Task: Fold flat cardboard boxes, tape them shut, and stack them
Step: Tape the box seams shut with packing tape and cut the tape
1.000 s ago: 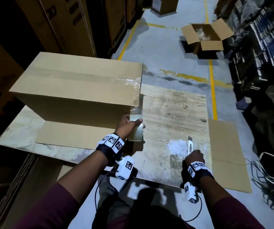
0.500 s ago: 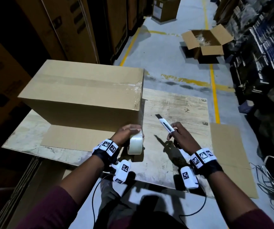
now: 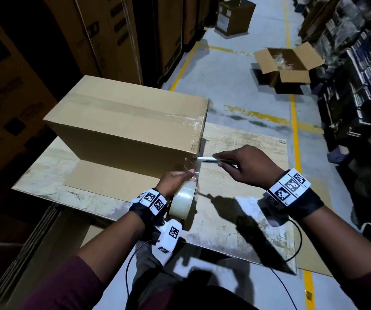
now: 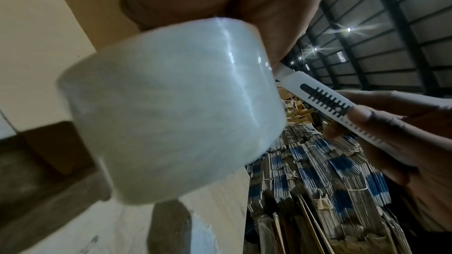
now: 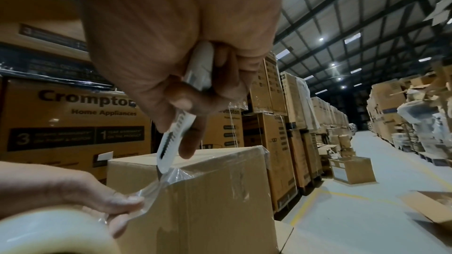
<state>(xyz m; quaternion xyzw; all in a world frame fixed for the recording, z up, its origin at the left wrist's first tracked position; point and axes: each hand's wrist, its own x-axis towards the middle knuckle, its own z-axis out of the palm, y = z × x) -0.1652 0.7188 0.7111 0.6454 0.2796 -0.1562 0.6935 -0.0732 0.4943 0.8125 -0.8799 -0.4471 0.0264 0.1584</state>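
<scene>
A folded cardboard box (image 3: 126,128) stands on the wooden table (image 3: 247,148), with clear tape along its top seam and down its right end. My left hand (image 3: 175,182) grips a roll of clear tape (image 3: 183,201) just in front of the box's right end, and a strip of tape (image 5: 156,188) runs taut from the roll to the box (image 5: 208,196). My right hand (image 3: 245,166) holds a white utility knife (image 3: 206,159), whose blade tip (image 5: 160,173) touches that strip by the box's corner. The roll (image 4: 171,111) fills the left wrist view, the knife (image 4: 325,99) beside it.
A flat cardboard sheet (image 3: 104,177) lies under the box's near side. On the floor beyond, an open box (image 3: 287,68) sits by a yellow line. Tall stacked cartons (image 3: 113,36) stand at the left, packed racks (image 3: 359,63) at the right. Cables (image 3: 291,249) hang off the table's near edge.
My right hand lifted the knife off the table and carried it left to the tape strip at the box's corner. My left hand kept the roll, pulling the strip taut.
</scene>
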